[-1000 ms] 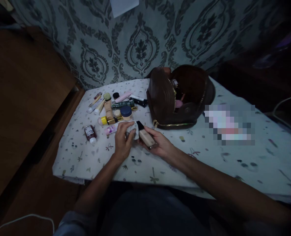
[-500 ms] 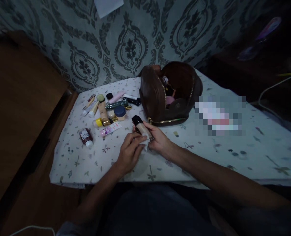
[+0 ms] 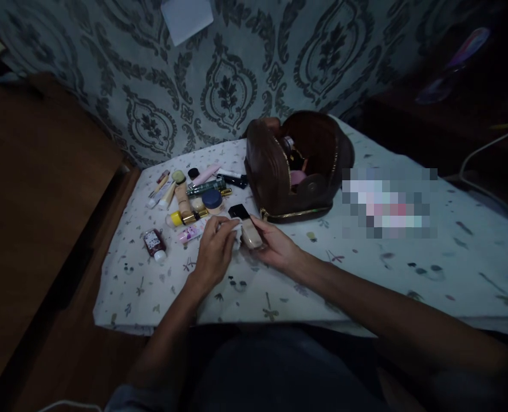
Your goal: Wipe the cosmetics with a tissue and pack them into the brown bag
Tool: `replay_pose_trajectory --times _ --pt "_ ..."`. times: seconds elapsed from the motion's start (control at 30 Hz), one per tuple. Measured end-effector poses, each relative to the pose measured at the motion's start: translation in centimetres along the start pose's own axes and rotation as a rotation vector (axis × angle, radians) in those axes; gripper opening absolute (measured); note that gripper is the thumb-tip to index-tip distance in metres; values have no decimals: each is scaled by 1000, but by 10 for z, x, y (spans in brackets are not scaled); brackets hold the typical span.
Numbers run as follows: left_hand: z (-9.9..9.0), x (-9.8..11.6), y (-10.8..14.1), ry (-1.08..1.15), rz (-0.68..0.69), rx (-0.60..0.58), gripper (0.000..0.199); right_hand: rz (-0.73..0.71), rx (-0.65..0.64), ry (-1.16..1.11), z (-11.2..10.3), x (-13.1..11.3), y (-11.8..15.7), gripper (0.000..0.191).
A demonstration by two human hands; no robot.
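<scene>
My right hand (image 3: 275, 245) is closed round a foundation bottle (image 3: 251, 234) with a beige body and a black cap, held tilted above the table. In my left hand (image 3: 214, 249) is a crumpled white wipe (image 3: 237, 233), pinched against the bottle's left side. Just beyond both hands stands a brown cosmetic bag (image 3: 299, 197), unzipped, with a pink item and other small things inside. To the left lie several cosmetics, among them a jar with a dark blue lid (image 3: 212, 198), a pink-and-white tube (image 3: 189, 231) and a beige tube (image 3: 182, 198).
A small dark red bottle with a white cap (image 3: 154, 244) lies at the left of the patterned tablecloth (image 3: 245, 297). A blurred-out pinkish item (image 3: 386, 203) is right of the bag. Wooden furniture (image 3: 34, 189) borders the left side; a patterned wall (image 3: 228, 86) rises behind.
My left hand and the wipe have moved left and up, from the bottle's lower end to its side. The bottle's beige body is now more exposed. The view has shifted slightly.
</scene>
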State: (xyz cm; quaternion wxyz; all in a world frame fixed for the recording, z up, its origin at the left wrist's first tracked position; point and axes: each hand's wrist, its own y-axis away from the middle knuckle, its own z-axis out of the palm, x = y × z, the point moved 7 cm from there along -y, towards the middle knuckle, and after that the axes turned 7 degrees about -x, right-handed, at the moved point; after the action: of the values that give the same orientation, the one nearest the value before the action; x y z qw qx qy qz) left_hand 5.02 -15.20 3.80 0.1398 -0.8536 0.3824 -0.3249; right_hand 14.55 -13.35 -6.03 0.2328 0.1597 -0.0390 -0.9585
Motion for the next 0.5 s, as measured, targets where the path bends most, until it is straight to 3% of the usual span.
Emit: replay_pose_trajectory --times 0.13,0.27,0.5 --pt "-1 -3 -10 -32 2 17 24 -93 43 46 4 -4 4 6" --pt "4 2 -8 -67 51 -6 26 -115 53 79 6 -5 7 6" --pt "20 34 17 -93 165 -209 35 -135 65 121 4 -9 5 6"
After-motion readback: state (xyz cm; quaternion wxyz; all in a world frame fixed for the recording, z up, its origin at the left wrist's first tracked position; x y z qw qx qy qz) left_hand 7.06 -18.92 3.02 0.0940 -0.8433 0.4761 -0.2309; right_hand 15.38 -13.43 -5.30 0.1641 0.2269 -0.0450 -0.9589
